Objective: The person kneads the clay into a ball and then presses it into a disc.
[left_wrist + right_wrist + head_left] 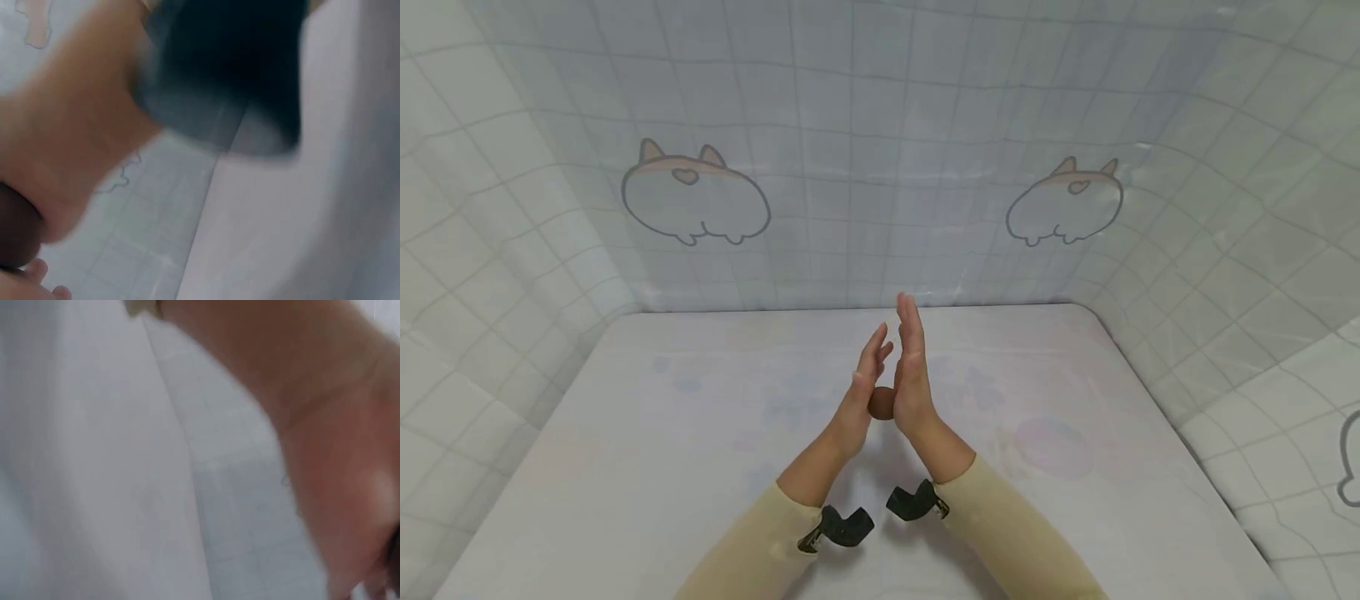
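Observation:
In the head view a small brown ball [882, 403] sits between my two palms, above the table. My left hand [859, 402] lies against its left side, fingers extended up and away. On the other side my right hand [913, 383] presses with a flat palm and straight fingers. The left wrist view has the dark ball [17, 228] at its left edge, touching a palm. Only a sliver of the ball [394, 559] appears at the right edge of the right wrist view, beside the blurred right hand [350, 494].
Beneath the hands spreads a pale table [700, 400] with faint coloured patches. Tiled-pattern sheeting [880, 167] with cartoon animals rises behind it and at both sides. Black wrist mounts [847, 527] are fixed at the cream sleeves [1022, 533].

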Demonstrator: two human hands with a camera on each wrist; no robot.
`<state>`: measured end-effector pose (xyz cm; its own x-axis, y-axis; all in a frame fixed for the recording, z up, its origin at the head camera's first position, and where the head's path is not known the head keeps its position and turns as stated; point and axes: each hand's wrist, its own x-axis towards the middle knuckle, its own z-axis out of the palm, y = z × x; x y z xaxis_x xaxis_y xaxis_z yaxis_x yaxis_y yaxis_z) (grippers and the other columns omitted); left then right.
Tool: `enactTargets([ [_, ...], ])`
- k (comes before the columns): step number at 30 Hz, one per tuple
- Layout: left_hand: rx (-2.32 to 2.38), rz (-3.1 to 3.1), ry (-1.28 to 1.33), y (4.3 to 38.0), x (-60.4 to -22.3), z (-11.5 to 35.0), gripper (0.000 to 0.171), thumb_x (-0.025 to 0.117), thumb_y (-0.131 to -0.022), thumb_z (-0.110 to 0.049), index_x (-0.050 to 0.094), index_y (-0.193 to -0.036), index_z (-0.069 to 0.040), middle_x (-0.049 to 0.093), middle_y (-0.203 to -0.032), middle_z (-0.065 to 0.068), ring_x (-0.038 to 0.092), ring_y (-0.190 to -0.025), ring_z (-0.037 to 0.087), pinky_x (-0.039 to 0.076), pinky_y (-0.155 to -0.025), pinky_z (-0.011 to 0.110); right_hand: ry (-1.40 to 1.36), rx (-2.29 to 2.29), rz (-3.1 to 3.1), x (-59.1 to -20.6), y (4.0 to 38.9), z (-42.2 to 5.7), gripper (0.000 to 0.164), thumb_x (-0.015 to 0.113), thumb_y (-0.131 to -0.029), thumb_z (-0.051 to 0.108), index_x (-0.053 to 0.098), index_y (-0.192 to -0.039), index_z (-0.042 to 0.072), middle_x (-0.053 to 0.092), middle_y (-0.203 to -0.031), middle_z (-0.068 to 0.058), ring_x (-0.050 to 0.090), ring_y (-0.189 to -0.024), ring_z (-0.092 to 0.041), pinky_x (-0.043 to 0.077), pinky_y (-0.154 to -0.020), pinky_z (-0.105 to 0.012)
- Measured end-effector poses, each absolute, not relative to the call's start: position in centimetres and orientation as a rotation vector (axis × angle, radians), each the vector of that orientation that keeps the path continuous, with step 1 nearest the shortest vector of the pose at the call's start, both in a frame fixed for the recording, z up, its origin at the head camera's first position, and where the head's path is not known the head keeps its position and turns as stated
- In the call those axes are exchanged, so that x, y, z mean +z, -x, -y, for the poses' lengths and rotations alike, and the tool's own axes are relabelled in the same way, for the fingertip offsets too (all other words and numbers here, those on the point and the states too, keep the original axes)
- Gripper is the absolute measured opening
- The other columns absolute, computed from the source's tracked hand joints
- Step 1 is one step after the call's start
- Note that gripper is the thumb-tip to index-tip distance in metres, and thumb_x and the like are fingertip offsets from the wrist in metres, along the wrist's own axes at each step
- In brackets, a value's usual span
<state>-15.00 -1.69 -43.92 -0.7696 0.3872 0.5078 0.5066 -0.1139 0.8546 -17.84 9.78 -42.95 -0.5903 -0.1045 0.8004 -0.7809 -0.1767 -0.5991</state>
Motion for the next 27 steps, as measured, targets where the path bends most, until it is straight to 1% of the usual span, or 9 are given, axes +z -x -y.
enactTargets([
  [10,-2.259,1.775,1.003,14.0,-42.5,2.1,0.089,0.011,-0.098,-0.074,0.000,-0.161,-0.012,0.000,-0.167,0.006,0.006,-0.151,0.034,0.001,-0.117,0.060,-1.047,1.778,1.804,-44.5,19.0,-10.3,0.090,0.016,-0.101,0.070,0.002,-0.160,0.005,0.003,-0.167,-0.013,0.007,-0.153,-0.030,0.008,-0.120,-0.054],
  [17,-2.296,1.596,0.967,14.4,-41.5,2.2,0.092,0.020,-0.098,-0.074,0.002,-0.161,-0.010,0.004,-0.167,0.007,0.010,-0.152,0.031,0.003,-0.119,0.056,-1.124,1.745,1.892,-45.2,18.7,-9.9,0.101,0.018,-0.094,0.079,-0.001,-0.160,0.005,0.000,-0.167,-0.013,0.004,-0.153,-0.029,0.006,-0.119,-0.055],
  [18,-2.288,1.579,0.966,14.5,-41.4,2.3,0.092,0.020,-0.098,-0.074,0.002,-0.161,-0.009,0.003,-0.167,0.008,0.009,-0.152,0.032,0.002,-0.119,0.055,-1.154,1.735,1.893,-45.3,18.7,-9.8,0.102,0.017,-0.094,0.080,-0.003,-0.160,0.005,0.021,-0.163,-0.013,0.023,-0.149,-0.025,0.006,-0.119,-0.055],
  [19,-2.278,1.569,0.964,14.6,-41.2,2.3,0.092,0.021,-0.098,-0.074,0.002,-0.161,-0.009,0.002,-0.167,0.008,0.008,-0.152,0.033,0.002,-0.119,0.054,-1.173,1.721,1.890,-45.3,18.5,-9.7,0.102,0.017,-0.094,0.080,-0.003,-0.159,0.004,0.020,-0.163,-0.013,0.023,-0.149,-0.024,0.005,-0.119,-0.056],
  [20,-2.264,1.568,0.959,14.7,-41.1,2.2,0.093,0.021,-0.098,-0.074,0.002,-0.161,-0.008,0.002,-0.167,0.008,0.007,-0.152,0.034,0.002,-0.119,0.054,-1.205,1.719,1.879,-45.3,18.5,-9.6,0.103,0.017,-0.094,0.080,-0.005,-0.159,0.004,0.042,-0.150,-0.013,0.043,-0.137,-0.020,0.004,-0.119,-0.058],
  [24,-2.134,1.687,0.921,15.2,-41.1,2.2,0.094,0.020,-0.097,-0.076,0.001,-0.161,-0.011,0.000,-0.167,0.007,0.004,-0.152,0.036,0.002,-0.119,0.056,-1.285,1.704,1.808,-45.4,18.0,-9.2,0.099,0.015,-0.097,0.076,-0.008,-0.158,0.001,0.039,-0.152,-0.014,0.045,-0.134,-0.022,0.004,-0.119,-0.057],
  [25,-2.091,1.731,0.904,15.2,-41.2,2.1,0.095,0.019,-0.096,-0.078,0.001,-0.161,-0.012,0.001,-0.167,0.006,0.005,-0.152,0.034,0.003,-0.118,0.057,-1.291,1.708,1.784,-45.4,17.9,-9.1,0.098,0.014,-0.098,0.074,-0.008,-0.158,0.001,0.016,-0.163,-0.017,0.026,-0.147,-0.029,0.005,-0.119,-0.058],
  [26,-2.050,1.769,0.890,15.3,-41.3,2.1,0.096,0.019,-0.095,-0.079,0.000,-0.162,-0.013,0.001,-0.167,0.007,0.005,-0.152,0.033,0.003,-0.118,0.058,-1.310,1.725,1.755,-45.3,17.8,-9.1,0.096,0.013,-0.099,0.073,-0.009,-0.158,0.001,0.017,-0.163,-0.019,0.025,-0.147,-0.031,0.006,-0.119,-0.059],
  [27,-2.017,1.802,0.880,15.5,-41.4,2.1,0.096,0.018,-0.094,-0.080,0.000,-0.162,-0.014,0.001,-0.167,0.007,0.004,-0.152,0.032,0.003,-0.117,0.060,-1.314,1.739,1.730,-45.1,17.6,-9.0,0.094,0.012,-0.100,0.072,-0.009,-0.158,0.001,-0.003,-0.166,-0.019,0.007,-0.151,-0.036,0.007,-0.119,-0.058],
])
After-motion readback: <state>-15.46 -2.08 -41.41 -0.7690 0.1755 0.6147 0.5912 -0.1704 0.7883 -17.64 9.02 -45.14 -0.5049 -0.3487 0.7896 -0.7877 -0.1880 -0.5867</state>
